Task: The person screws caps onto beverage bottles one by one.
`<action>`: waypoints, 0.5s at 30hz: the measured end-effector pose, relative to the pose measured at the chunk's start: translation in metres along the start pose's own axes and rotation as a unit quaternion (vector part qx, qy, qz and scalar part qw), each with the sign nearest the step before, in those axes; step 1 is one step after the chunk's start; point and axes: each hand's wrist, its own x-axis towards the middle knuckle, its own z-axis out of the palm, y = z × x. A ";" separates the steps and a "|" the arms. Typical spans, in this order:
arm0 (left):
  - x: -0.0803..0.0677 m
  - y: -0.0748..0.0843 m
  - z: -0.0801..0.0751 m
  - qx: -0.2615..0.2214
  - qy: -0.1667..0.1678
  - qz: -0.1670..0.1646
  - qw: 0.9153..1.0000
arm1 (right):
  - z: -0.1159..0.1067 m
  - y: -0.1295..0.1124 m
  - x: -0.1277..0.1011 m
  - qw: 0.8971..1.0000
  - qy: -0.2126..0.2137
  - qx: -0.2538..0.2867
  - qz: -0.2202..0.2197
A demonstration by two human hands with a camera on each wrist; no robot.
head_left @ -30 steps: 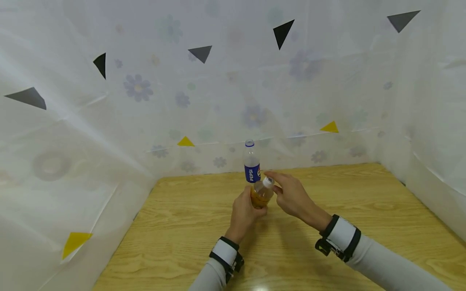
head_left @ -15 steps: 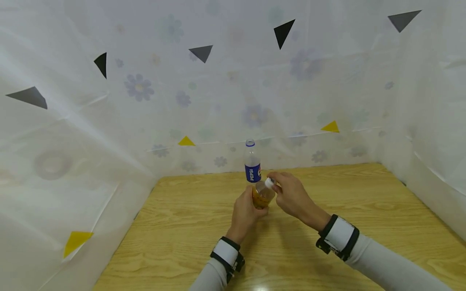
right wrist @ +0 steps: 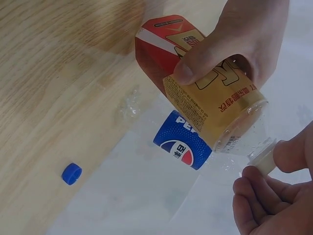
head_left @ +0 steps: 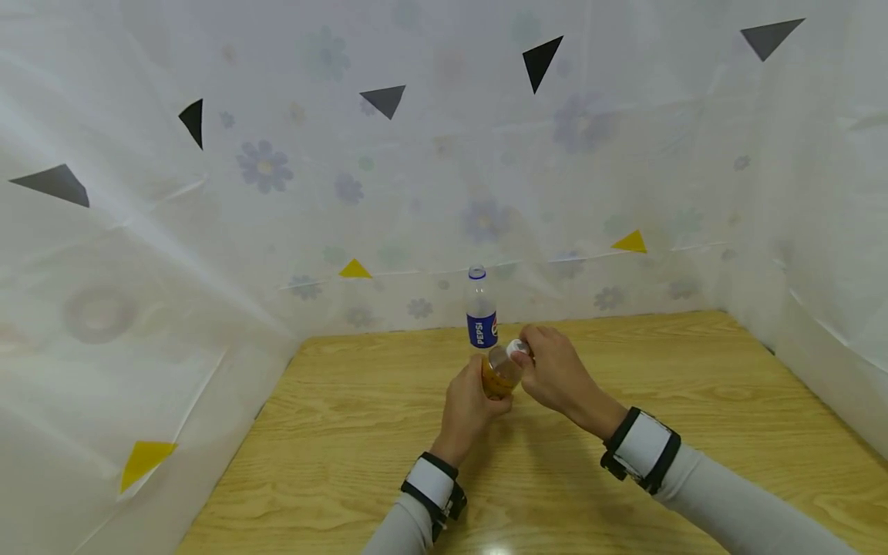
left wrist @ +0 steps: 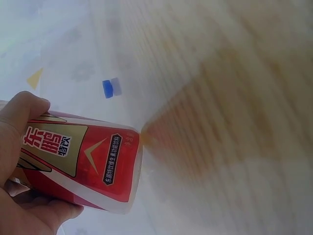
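Note:
My left hand (head_left: pixel 465 412) grips a clear drink bottle (head_left: pixel 498 381) round its red and gold label (right wrist: pixel 208 98). The bottle leans toward my right hand (head_left: pixel 556 374), its base edge right at the tabletop in the left wrist view. Thumb and index finger of the right hand pinch the white cap (right wrist: pixel 265 165) at the bottle's neck; the other fingers curl below. Just behind stands a clear Pepsi bottle (head_left: pixel 482 327) with a blue label and no cap on its mouth.
On the wood-grain table (head_left: pixel 347 432) lies a blue bottle cap (right wrist: pixel 72 174). A pale sheet (head_left: pixel 430 177) with faded flowers and stuck-on triangles hangs behind and along both sides, close to the table's edges.
My right hand has turned, bringing the thumb down over the white cap. Cap and bottle neck have shifted slightly right; the left hand keeps its grip almost in place.

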 end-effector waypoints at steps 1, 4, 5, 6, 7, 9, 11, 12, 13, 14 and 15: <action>0.000 0.000 0.000 0.000 0.000 -0.001 1.000 | 0.000 0.000 0.000 1.000 0.000 0.000 0.000; 0.000 0.001 0.000 0.003 0.000 -0.002 1.000 | -0.001 0.000 0.000 1.000 0.004 -0.002 0.001; 0.000 0.002 0.000 0.004 0.000 -0.003 1.000 | -0.001 0.000 0.000 1.000 0.005 -0.004 0.001; 0.000 0.003 0.000 0.004 -0.001 -0.003 1.000 | -0.001 0.000 0.000 1.000 0.007 -0.004 0.001; 0.000 0.003 -0.001 0.006 -0.001 -0.002 1.000 | -0.002 0.000 0.000 1.000 0.009 -0.005 0.000; -0.001 0.004 -0.001 0.006 -0.002 -0.002 1.000 | -0.002 0.000 0.000 1.000 0.013 -0.006 -0.004; -0.001 0.005 -0.001 0.005 -0.001 -0.002 1.000 | -0.002 0.000 0.000 1.000 0.015 -0.004 -0.006; -0.001 0.005 -0.001 0.005 -0.001 -0.001 1.000 | -0.002 0.000 0.000 1.000 0.015 -0.002 -0.006; -0.001 0.005 -0.001 0.004 -0.001 -0.001 1.000 | -0.002 0.000 0.000 1.000 0.014 0.001 -0.005; -0.001 0.005 -0.001 0.003 -0.001 -0.002 1.000 | -0.002 0.000 0.000 1.000 0.013 0.004 -0.004; -0.002 0.005 -0.001 0.003 -0.001 -0.002 1.000 | -0.002 0.001 0.000 1.000 0.012 0.007 -0.002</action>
